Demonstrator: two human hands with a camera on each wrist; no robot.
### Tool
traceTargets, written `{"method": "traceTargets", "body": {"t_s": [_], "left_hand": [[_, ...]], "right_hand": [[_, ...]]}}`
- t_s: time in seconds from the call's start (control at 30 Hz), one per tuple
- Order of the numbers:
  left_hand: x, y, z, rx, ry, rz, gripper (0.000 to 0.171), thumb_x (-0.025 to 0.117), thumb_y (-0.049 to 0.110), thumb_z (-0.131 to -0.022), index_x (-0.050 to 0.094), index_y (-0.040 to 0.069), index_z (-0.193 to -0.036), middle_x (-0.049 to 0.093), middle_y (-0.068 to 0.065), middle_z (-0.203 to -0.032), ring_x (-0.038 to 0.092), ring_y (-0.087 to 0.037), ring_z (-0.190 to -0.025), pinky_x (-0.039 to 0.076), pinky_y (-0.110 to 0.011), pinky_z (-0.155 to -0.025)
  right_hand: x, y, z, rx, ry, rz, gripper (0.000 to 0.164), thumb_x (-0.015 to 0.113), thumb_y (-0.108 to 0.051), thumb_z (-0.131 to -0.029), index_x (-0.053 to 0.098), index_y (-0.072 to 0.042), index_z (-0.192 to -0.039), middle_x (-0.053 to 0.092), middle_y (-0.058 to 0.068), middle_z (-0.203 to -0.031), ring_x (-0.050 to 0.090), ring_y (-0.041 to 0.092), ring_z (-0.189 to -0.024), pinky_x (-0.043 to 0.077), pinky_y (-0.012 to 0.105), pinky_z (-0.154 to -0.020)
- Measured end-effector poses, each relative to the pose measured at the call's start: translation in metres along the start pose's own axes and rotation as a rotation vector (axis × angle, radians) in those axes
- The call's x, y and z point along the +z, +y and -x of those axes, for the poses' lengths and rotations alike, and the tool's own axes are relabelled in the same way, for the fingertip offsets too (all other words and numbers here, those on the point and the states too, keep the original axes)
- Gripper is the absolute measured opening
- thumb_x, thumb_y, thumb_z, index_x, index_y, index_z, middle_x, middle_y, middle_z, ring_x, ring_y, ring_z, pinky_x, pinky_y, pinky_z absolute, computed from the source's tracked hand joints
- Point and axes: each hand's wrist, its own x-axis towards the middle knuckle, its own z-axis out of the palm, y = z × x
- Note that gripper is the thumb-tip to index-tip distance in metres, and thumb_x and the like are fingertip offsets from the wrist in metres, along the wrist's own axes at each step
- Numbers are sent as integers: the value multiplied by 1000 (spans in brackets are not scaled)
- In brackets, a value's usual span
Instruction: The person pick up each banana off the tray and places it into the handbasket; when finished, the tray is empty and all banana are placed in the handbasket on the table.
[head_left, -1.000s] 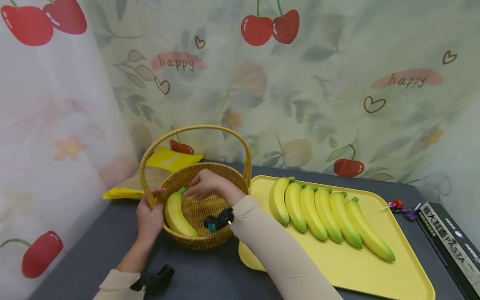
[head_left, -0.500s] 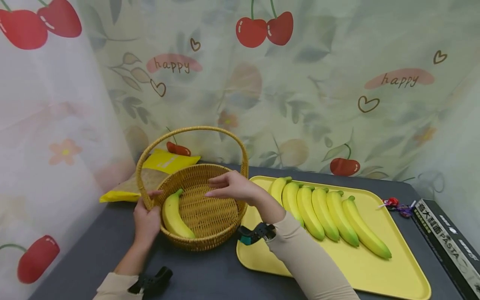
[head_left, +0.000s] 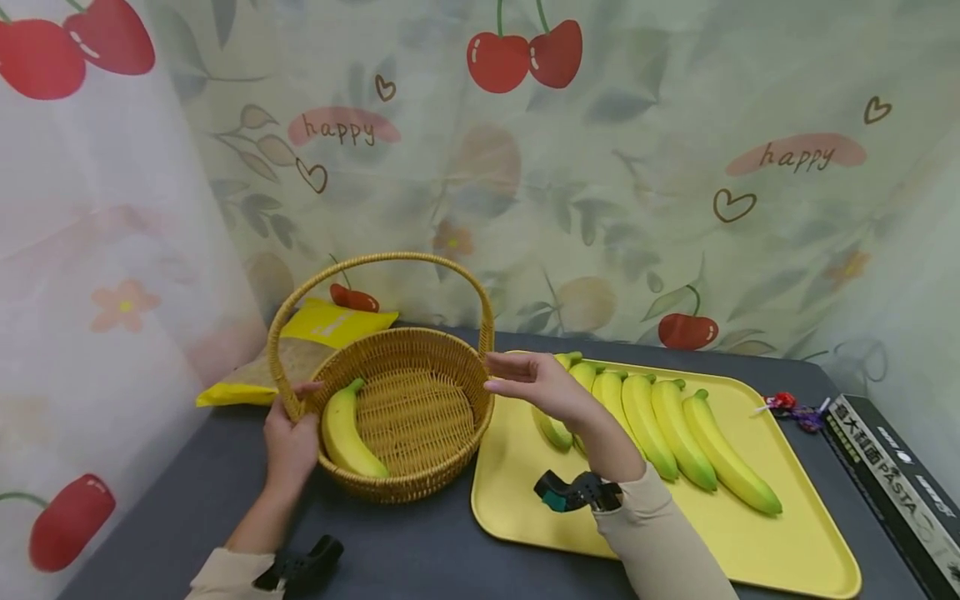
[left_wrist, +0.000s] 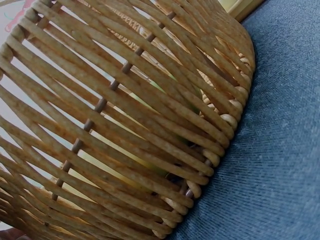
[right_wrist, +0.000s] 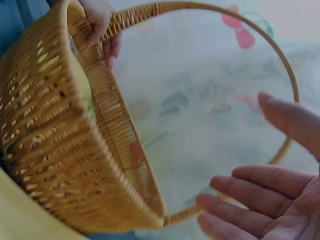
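A wicker basket [head_left: 442, 477] with a tall arched handle stands on the table, one banana [head_left: 347, 433] lying along its left inner side. My left hand [head_left: 291, 443] grips the basket at its left rim, by the foot of the handle. Close to the right rim, over the tray, my right hand [head_left: 542, 388] is held with its fingers extended and nothing in it; the right wrist view shows that palm [right_wrist: 280, 210] bare. Several bananas [head_left: 693, 437] lie in a row on the tray, some partly behind the right hand. Basket weave [left_wrist: 120, 115] fills much of the left wrist view.
The yellow tray [head_left: 540, 527] lies right of the basket on the dark table [head_left: 420, 550]. Behind the basket rests a yellow-and-brown bag [head_left: 337, 321]. Wrapped lollipops [head_left: 808, 418] and a black pasta box [head_left: 896, 483] are at the far right. A printed curtain [head_left: 450, 167] hangs behind.
My right hand has drawn out of the basket, moving right past the rim to above the tray. The banana stays at the basket's left side, and my left hand keeps its grip.
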Motion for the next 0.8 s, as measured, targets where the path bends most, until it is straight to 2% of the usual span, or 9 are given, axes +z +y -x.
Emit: {"method": "traceTargets", "body": {"t_s": [0.27,0.43,0.53,0.8], "left_hand": [[-1,-1,0,-10,1,-13,42,37,-12,-82,56,2,-117,58,-13,-122,46,-19,-101,28,-26,-79],[-1,-1,0,-12,0,-9,42,37,-12,-82,56,2,-117,59,-13,-122,47,-20,-115,29,-24,-85],[0,-1,-1,-9,3,-9,42,37,-12,-82,55,1,-117,59,-13,-121,46,-21,-120,29,-23,-86],[2,-1,-1,-2,11,-12,42,37,-13,-82,55,1,-117,58,-13,-119,47,-19,-116,29,-23,-83]], "right_hand": [[-7,26,6,-11,172,-70,55,61,-28,-89,44,-7,-138,46,13,-141,44,28,-130,32,46,-108],[-7,37,6,13,268,-50,56,62,-28,-89,45,-8,-138,43,12,-143,40,27,-133,33,44,-107],[-7,41,7,18,288,-45,57,61,-28,-89,43,-8,-139,39,12,-146,35,29,-135,32,45,-108],[-10,55,4,62,292,18,63,62,-31,-88,38,-9,-142,32,10,-150,25,26,-140,23,43,-113]]}}
